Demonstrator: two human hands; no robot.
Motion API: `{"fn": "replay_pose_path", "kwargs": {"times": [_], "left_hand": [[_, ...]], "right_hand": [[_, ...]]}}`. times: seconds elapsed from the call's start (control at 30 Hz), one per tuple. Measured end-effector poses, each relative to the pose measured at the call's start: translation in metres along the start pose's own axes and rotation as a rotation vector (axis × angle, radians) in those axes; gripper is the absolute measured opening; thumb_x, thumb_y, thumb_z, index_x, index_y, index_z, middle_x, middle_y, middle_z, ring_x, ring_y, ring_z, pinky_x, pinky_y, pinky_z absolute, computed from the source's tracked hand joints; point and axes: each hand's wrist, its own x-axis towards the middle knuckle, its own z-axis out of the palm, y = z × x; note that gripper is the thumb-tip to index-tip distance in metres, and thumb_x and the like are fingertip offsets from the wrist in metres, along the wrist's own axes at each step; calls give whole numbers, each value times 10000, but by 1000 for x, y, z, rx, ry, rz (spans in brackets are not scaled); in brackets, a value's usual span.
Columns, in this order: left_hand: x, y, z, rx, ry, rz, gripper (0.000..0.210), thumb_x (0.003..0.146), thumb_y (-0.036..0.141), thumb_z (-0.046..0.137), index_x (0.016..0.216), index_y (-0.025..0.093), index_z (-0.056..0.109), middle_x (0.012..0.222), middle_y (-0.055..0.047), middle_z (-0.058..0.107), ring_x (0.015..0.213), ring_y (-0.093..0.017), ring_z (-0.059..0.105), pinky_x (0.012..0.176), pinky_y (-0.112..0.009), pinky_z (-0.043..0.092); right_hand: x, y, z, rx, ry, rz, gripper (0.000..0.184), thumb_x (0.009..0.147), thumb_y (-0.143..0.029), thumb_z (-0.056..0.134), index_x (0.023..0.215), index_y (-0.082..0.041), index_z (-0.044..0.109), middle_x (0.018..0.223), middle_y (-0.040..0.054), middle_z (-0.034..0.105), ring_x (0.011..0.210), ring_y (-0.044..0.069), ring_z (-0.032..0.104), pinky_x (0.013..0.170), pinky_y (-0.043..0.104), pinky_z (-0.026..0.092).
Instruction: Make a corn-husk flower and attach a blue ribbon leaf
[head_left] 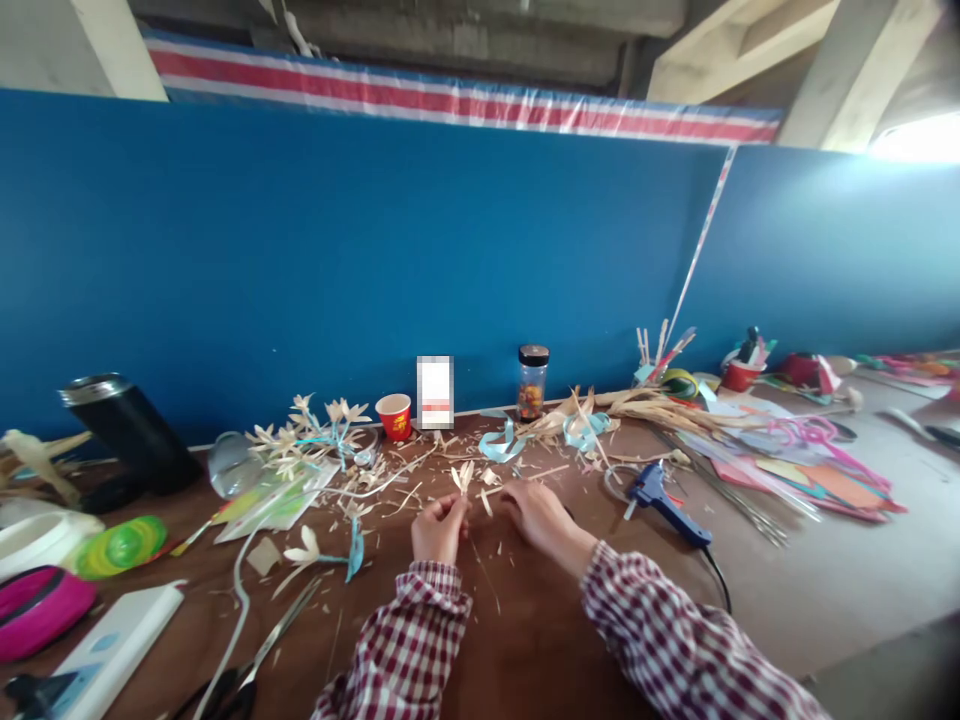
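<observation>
My left hand [439,530] pinches the base of a small flower [463,480] with pale, dry-looking petals, held just above the brown table. My right hand [541,518] is low over the table to the right of it, fingers curled and bunched together. What its fingertips hold, if anything, is hidden. A loose pale petal [486,502] lies between the two hands, close to the right fingertips. To the left, a single pale flower [306,548] with a blue-wrapped stem rests on the table. Behind it stands a bunch of similar flowers [341,420].
Scissors [274,640] and a white power strip [120,650] lie at the left front, with a white cable alongside. A blue glue gun [667,505] is right of my right hand. A red paper cup [394,417] and a lidded jar [532,385] stand along the blue partition.
</observation>
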Motion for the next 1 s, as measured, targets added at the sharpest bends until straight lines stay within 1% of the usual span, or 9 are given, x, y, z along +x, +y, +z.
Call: {"fn": "replay_pose_path", "kwargs": {"times": [0.07,0.13,0.33,0.47,0.6,0.7,0.8,0.9,1.0], "left_hand": [[0,2,0,-9,28,-6,216,592,275,684,735,114,663,638,-45,659,411,-77,498,364,-185,397],[0,3,2,-16,37,-6,174,606,256,671,713,118,664,629,-43,659,398,-79,495,362,-189,398],[-3,7,6,1,78,19,114,615,237,661,683,145,669,587,-8,649,385,-69,486,351,-167,390],[-7,9,6,14,85,18,108,625,230,651,687,143,671,579,-8,646,386,-65,484,353,-161,391],[-7,9,7,29,79,26,102,633,235,647,681,150,672,579,-6,648,384,-66,482,352,-161,391],[-6,8,7,44,87,23,115,629,249,653,688,151,672,596,-12,657,391,-72,496,360,-169,400],[-6,8,7,58,91,24,130,627,260,654,694,149,672,601,-14,658,400,-76,503,367,-174,404],[-6,9,6,73,82,23,126,625,254,653,689,147,669,593,-9,654,403,-75,499,367,-174,404],[-7,11,5,76,35,14,147,608,256,669,708,147,672,605,-8,656,421,-77,511,378,-174,416]], "right_hand": [[16,1,13,0,-53,67,119,792,-184,508,827,-153,617,800,64,637,776,177,570,705,251,380],[25,3,19,17,-70,107,113,762,-202,551,839,-156,620,820,60,640,795,177,567,711,249,370],[30,1,25,61,-75,200,112,732,-281,584,799,-195,612,827,32,631,770,167,558,653,248,349],[28,0,27,78,-74,138,66,731,-209,563,787,-192,593,830,28,624,785,159,551,682,247,351],[24,3,28,98,-16,38,69,755,-156,507,786,-182,563,808,36,617,790,163,551,716,253,362],[22,6,29,102,22,45,114,763,-161,491,863,-180,543,789,37,618,750,163,557,686,252,374],[24,8,29,91,13,83,196,745,-201,536,938,-167,535,756,32,615,702,162,553,660,258,375],[27,8,28,114,-27,86,129,716,-210,574,842,-183,581,746,24,612,697,159,543,645,257,367],[26,11,26,158,-44,54,78,710,-193,566,775,-199,608,768,12,615,724,150,541,651,245,360]]}}
